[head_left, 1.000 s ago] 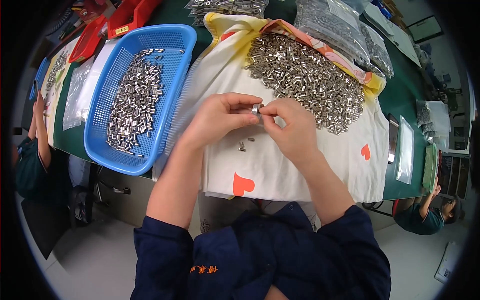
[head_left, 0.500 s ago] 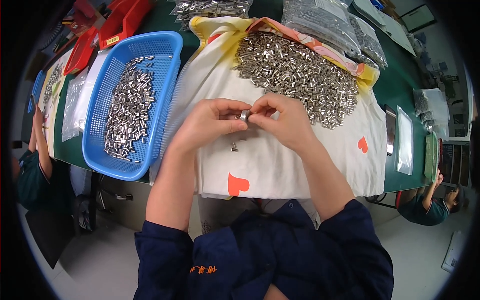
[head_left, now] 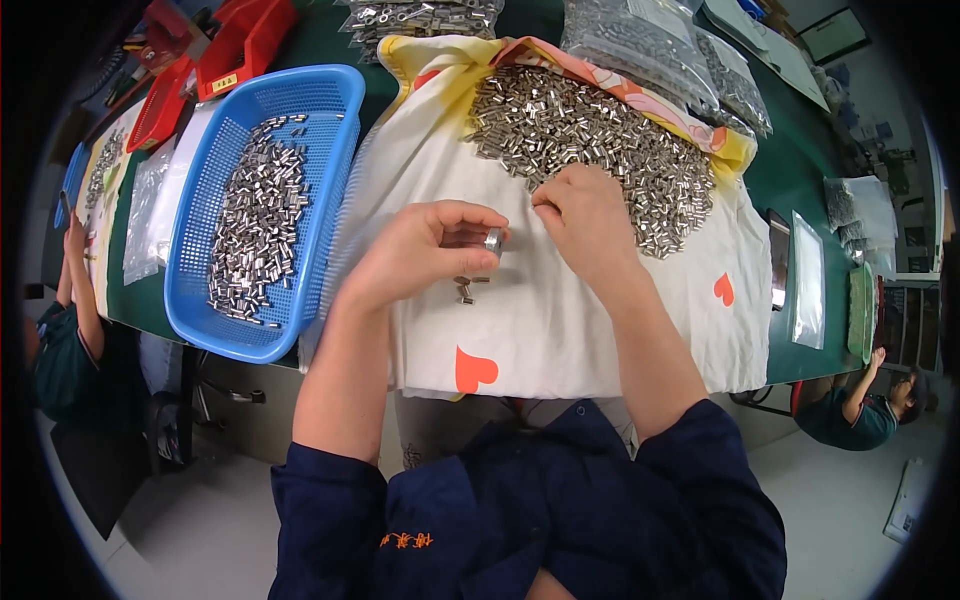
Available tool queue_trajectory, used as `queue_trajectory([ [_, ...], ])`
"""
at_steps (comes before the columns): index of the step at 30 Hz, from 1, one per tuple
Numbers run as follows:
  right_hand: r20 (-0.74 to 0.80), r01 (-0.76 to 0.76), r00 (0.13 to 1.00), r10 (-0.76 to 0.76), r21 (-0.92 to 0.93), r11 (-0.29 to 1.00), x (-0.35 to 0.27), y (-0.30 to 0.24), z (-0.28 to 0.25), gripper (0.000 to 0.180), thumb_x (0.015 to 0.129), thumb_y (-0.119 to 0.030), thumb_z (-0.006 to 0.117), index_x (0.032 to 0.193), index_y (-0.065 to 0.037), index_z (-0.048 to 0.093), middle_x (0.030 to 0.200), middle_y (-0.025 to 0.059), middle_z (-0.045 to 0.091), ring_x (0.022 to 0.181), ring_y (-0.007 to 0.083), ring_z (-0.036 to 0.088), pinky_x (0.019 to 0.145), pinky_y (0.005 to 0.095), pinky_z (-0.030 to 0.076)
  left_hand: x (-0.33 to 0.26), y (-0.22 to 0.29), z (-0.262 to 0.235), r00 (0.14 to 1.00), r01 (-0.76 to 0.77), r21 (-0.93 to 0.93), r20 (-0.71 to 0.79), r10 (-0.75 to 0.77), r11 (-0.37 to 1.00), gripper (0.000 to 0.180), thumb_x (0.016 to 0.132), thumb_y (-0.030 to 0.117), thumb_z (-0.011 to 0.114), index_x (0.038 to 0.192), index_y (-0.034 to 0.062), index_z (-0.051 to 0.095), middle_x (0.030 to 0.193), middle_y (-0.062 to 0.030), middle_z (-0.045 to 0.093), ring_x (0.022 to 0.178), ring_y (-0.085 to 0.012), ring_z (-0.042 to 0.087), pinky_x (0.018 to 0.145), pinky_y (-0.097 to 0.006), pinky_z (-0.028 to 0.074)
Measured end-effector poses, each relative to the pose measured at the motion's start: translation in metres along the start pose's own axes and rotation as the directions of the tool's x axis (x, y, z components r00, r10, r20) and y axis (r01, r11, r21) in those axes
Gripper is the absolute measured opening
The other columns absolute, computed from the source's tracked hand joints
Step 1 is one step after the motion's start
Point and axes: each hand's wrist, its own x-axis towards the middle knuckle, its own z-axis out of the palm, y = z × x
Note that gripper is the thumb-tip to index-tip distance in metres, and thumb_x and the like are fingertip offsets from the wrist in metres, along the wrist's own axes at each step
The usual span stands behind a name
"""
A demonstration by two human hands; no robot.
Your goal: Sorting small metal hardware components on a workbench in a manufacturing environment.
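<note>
My left hand (head_left: 430,248) is closed over the white cloth (head_left: 420,345), thumb and fingers gripping a shiny silver ring-shaped metal piece (head_left: 494,240). A few loose metal sleeves (head_left: 465,292) lie on the cloth just below that hand. To the right, my right hand (head_left: 588,222) is at the near edge of a large pile of small metal sleeves (head_left: 600,130). Its fingers are curled in and pinched, and whatever may be between the fingertips is hidden. At the left, a blue plastic basket (head_left: 186,270) holds many similar metal sleeves (head_left: 258,215).
Clear bags of metal parts (head_left: 640,50) lie behind the cloth. Red bins (head_left: 235,50) stand at the far left. On the right of the green table (head_left: 805,180) lie a phone (head_left: 778,260) and a clear plastic bag (head_left: 808,285). Other people sit at both sides.
My right hand has moved away from the left one, rightward to the edge of the sleeve pile. My left hand has stayed near its place, still holding the ring-shaped piece.
</note>
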Motion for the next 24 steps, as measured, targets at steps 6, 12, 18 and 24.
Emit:
queue_trajectory([
  [6, 0.215, -0.269, 0.962, 0.169, 0.646, 0.715, -0.001, -0.029, -0.010, 0.009, 0.072, -0.002, 0.059, 0.080, -0.003, 0.062, 0.079, 0.0057, 0.061, 0.075, 0.0160, 0.058, 0.067, 0.0269, 0.044, 0.002, -0.008, -0.006, 0.984, -0.098, -0.001, -0.149, 0.096, 0.995, 0.035, 0.075, 0.000, 0.064, 0.109, -0.0015, 0.055, 0.091, -0.0033, 0.062, 0.082, -0.0075, 0.058, 0.072, -0.020, 0.047],
  [12, 0.074, -0.128, 0.992, 0.105, 0.601, 0.789, -0.005, -0.032, -0.007, 0.010, 0.072, -0.005, 0.059, 0.082, -0.003, 0.062, 0.080, 0.0081, 0.061, 0.073, 0.0197, 0.060, 0.064, 0.0282, 0.047, 0.006, -0.008, -0.004, 0.982, -0.107, -0.032, -0.157, 0.101, 0.994, 0.036, 0.075, 0.001, 0.064, 0.109, -0.0035, 0.054, 0.091, -0.0067, 0.062, 0.081, -0.0094, 0.060, 0.071, -0.020, 0.047],
  [18, -0.193, 0.151, 0.977, -0.085, 0.358, 0.921, -0.009, -0.034, 0.008, 0.006, 0.069, -0.004, 0.060, 0.075, -0.003, 0.060, 0.073, 0.0077, 0.059, 0.069, 0.0210, 0.058, 0.060, 0.0291, 0.046, 0.006, -0.009, -0.001, 0.981, -0.104, -0.037, -0.170, 0.096, 0.994, 0.035, 0.075, 0.001, 0.064, 0.109, -0.0038, 0.054, 0.093, -0.0074, 0.063, 0.082, -0.0094, 0.060, 0.071, -0.020, 0.048],
  [24, 0.247, -0.265, 0.961, 0.125, 0.697, 0.667, -0.001, -0.022, -0.004, 0.011, 0.069, -0.007, 0.066, 0.076, -0.003, 0.059, 0.070, 0.0025, 0.059, 0.064, 0.0111, 0.056, 0.059, 0.0246, 0.045, 0.003, -0.006, -0.003, 0.992, -0.062, 0.008, -0.113, 0.063, 0.998, 0.034, 0.074, 0.000, 0.065, 0.107, -0.0030, 0.056, 0.086, -0.0035, 0.062, 0.077, -0.0066, 0.058, 0.069, -0.019, 0.047],
])
